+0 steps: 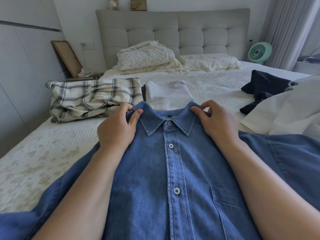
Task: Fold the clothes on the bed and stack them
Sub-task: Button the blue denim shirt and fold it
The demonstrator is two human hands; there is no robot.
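A: Where is the denim shirt [174, 170] lying?

B: Spread front-up on the bed [43, 153], buttoned, collar pointing toward the headboard [173, 30]. Its chest pocket shows low on the right side of the view, and both sleeves run out to the sides.

A: And the hands?

B: The left hand [116, 129] pinches the collar's left end, thumb on top and fingers curled behind the edge. The right hand [213, 122] grips the collar's right end the same way, fingers bent around the fabric. Both forearms lie over the shirt's shoulders.

A: What sits beyond the collar?

B: A folded white garment [166, 96] just behind it, touching or nearly touching the collar, with something dark showing at its left edge. To its left lies a rumpled plaid garment [93, 97].

A: Anything on the right?

B: A dark navy garment [261, 89], crumpled, near the bed's right side, and a white garment [285, 110] bunched in front of it at the frame's edge.

A: Farther back?

B: Pillows [147, 58] stacked against the headboard, a green fan [258, 51] beside the curtain [290, 28], and a wooden frame [66, 58] leaning on the left wall
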